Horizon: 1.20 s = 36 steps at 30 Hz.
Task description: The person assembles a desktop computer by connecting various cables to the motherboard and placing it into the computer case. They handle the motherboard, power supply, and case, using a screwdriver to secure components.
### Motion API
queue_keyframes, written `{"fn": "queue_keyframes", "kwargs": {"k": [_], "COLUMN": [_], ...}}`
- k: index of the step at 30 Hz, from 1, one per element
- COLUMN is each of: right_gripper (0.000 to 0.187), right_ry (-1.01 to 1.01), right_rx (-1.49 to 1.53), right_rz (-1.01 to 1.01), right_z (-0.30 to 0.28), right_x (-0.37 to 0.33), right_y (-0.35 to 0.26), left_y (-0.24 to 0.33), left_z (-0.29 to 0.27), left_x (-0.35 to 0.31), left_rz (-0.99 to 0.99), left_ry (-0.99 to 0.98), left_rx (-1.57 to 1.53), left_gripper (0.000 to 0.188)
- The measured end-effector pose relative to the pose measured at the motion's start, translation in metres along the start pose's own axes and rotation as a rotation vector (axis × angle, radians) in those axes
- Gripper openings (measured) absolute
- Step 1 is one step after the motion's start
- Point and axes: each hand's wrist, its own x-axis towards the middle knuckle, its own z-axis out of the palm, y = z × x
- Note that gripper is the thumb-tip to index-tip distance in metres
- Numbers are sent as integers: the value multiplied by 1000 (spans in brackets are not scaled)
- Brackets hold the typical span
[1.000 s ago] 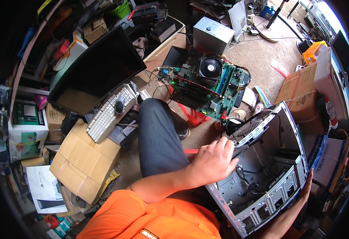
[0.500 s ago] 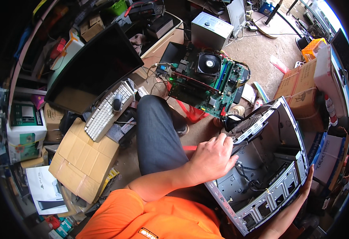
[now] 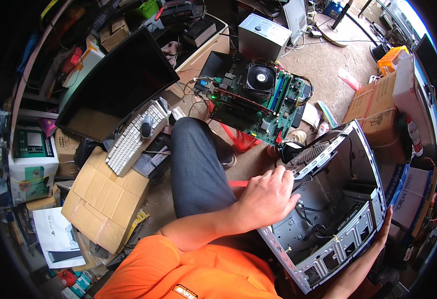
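An open grey metal computer case (image 3: 330,256) lies tilted at my right side, its bare inside facing up. Black cables (image 3: 318,230) lie loose within it. My left hand (image 3: 268,197) is closed over the case's near left edge, its fingers curled and their tips partly hidden. Along the outer right wall, my right hand (image 3: 384,231) rests with fingers stretched out flat. Beyond the case stands a green motherboard (image 3: 251,117) with a black cooling fan (image 3: 261,77) and memory sticks. A small green light glows on the board.
A silver power supply (image 3: 262,37) stands behind the motherboard. To the left are a dark monitor (image 3: 121,84), a white keyboard (image 3: 136,137) with a black mouse (image 3: 147,127) on it, and flattened cardboard (image 3: 103,199). Cardboard boxes (image 3: 375,107) crowd the right side.
Almost nothing differs. My left hand and the case edge under it have shifted very slightly; my right hand keeps its place.
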Motion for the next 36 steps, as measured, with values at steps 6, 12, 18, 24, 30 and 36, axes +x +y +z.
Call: {"fn": "queue_keyframes", "kwargs": {"k": [6,12,18,24,30,36], "right_gripper": [73,76,74,72,73,75], "right_ry": [-59,-31,-8,-63,-5,50], "right_rx": [56,69,40,103,46,16], "right_rz": [58,77,57,144,66,8], "right_z": [-9,-3,7,20,9,4], "right_x": [7,-1,0,-10,-3,-3], "right_y": [1,-1,0,-6,-1,2], "left_y": [2,4,5,6,7,7], "left_z": [0,-1,-1,-2,-2,-2], "left_x": [1,1,2,2,3,4], "left_rz": [5,14,12,6,11,13], "left_ry": [4,7,2,-21,-22,-16], "left_rx": [13,13,19,34,52,65], "left_gripper": [44,45,45,46,46,46]}}
